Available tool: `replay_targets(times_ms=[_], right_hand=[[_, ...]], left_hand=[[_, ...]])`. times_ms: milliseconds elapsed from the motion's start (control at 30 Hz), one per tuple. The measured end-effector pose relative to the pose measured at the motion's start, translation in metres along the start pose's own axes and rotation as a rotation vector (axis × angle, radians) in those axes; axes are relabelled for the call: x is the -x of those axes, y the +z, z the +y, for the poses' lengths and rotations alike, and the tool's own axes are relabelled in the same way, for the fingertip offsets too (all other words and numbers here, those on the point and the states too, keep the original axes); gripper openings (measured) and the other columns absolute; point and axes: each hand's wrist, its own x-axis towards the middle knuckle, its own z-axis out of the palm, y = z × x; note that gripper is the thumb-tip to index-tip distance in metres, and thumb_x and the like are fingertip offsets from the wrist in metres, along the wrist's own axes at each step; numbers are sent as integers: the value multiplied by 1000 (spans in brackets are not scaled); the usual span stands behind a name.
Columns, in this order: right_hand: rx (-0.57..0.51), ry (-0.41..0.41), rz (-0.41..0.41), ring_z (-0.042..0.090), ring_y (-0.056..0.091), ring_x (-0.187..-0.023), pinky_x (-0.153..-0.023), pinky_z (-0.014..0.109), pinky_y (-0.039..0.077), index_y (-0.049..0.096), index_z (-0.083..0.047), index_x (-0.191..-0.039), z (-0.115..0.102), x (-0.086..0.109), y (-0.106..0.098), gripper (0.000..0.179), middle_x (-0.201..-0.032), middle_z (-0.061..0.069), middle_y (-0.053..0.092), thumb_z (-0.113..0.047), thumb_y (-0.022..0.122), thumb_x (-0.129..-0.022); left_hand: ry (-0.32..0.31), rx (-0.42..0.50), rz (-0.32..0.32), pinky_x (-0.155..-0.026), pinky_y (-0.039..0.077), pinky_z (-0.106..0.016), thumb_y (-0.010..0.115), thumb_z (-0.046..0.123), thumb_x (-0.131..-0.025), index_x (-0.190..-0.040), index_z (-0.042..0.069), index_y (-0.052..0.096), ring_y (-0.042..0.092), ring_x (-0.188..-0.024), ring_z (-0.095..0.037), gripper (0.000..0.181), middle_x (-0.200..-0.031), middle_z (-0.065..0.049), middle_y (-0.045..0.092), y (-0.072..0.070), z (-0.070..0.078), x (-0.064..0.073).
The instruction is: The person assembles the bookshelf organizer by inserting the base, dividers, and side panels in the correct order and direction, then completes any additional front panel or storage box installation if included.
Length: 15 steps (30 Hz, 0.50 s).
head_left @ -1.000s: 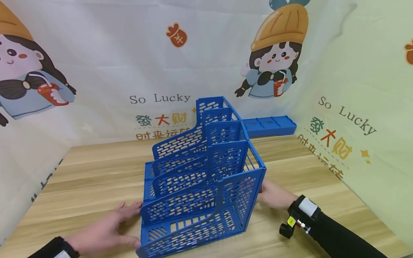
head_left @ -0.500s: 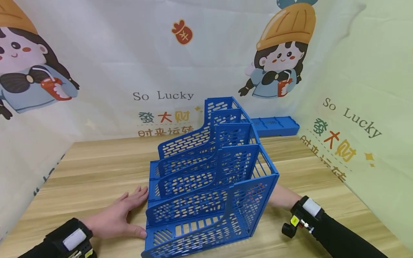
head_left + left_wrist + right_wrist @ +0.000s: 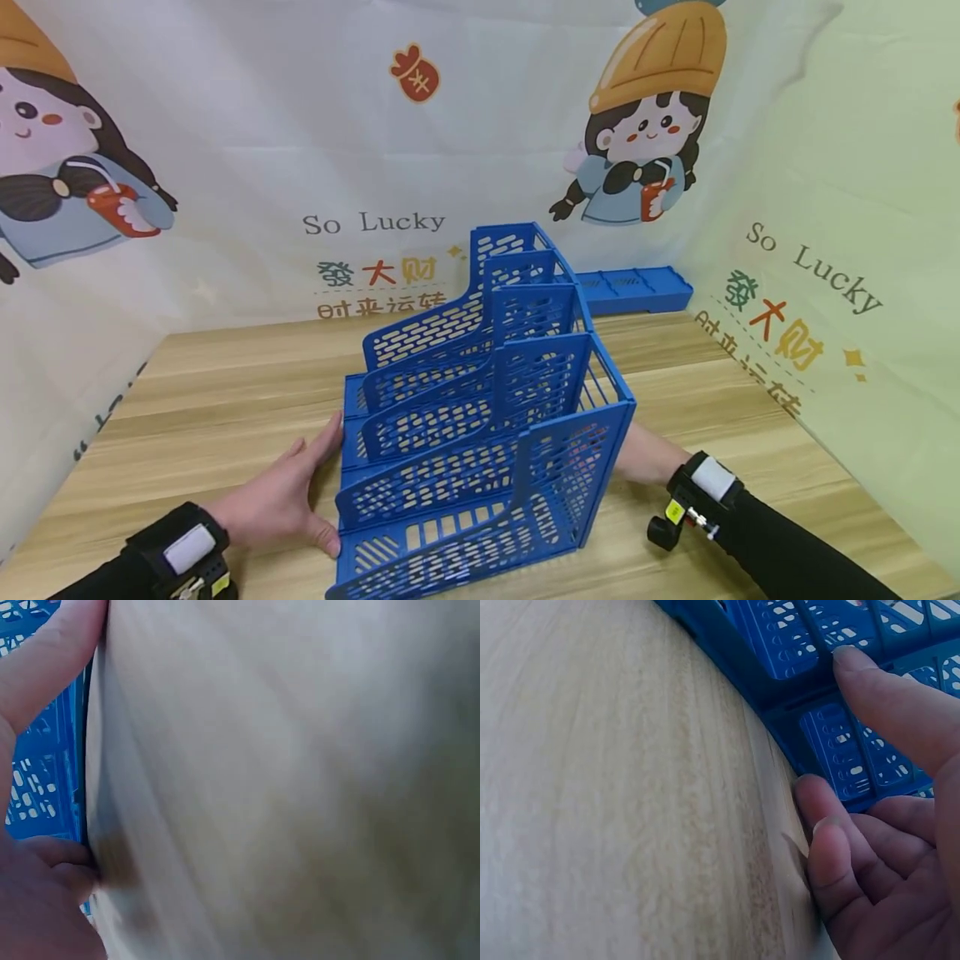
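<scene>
A blue plastic file rack [image 3: 504, 392] with several upright perforated dividers stands on the wooden table, its low front facing left. My left hand [image 3: 281, 500] lies along that front edge, thumb and index finger spread apart and touching it. In the left wrist view, other fingers [image 3: 64, 859] bend against the same edge. Behind the rack is my right hand [image 3: 889, 862], mostly hidden in the head view. The right wrist view shows its thumb on a bar of the rack's back and its fingers curled at the bottom edge.
A long flat blue plastic piece [image 3: 637, 292] lies at the back right, partly behind the rack. Printed cloth [image 3: 247, 150] hangs behind and along both sides of the wooden tabletop [image 3: 225, 400]. Black straps with small cameras [image 3: 663, 533] sit on both wrists.
The rack has shifted slightly rightward and toward me since a second ago, then a little back left. My left hand has moved right along with it, its fingers now more spread at the front edge.
</scene>
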Motion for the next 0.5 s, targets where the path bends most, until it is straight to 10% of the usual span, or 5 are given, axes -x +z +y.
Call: replay_targets(times_ms=[233,367,500], right_hand=[[94,35,-73,22,71,-115,-102,42,57,73,6,-124,0,-6,-10,29,-125,23,77,-13,71,-102],[50,138,-163,62,40,-152,-123,76,35,46,13,-157,1,-13,-14,68,-162,43,43,-34,61,-110],[-9,122,-206,64,37,-152,-122,83,30,41,11,-161,1,-19,-14,68,-164,42,41,-34,57,-112]], left_hand=[[-54,-2,-2,-128,19,-76,106,45,-52,-172,-10,8,26,-161,-60,165,-173,-37,30,0,6,-5],[-51,-30,-3,-125,24,-78,106,47,-52,-171,-8,18,27,-157,-67,159,-172,-38,31,1,6,-8],[-83,-35,-21,-122,21,-82,106,47,-53,-172,-6,19,17,-154,-74,156,-174,-40,24,2,4,-4]])
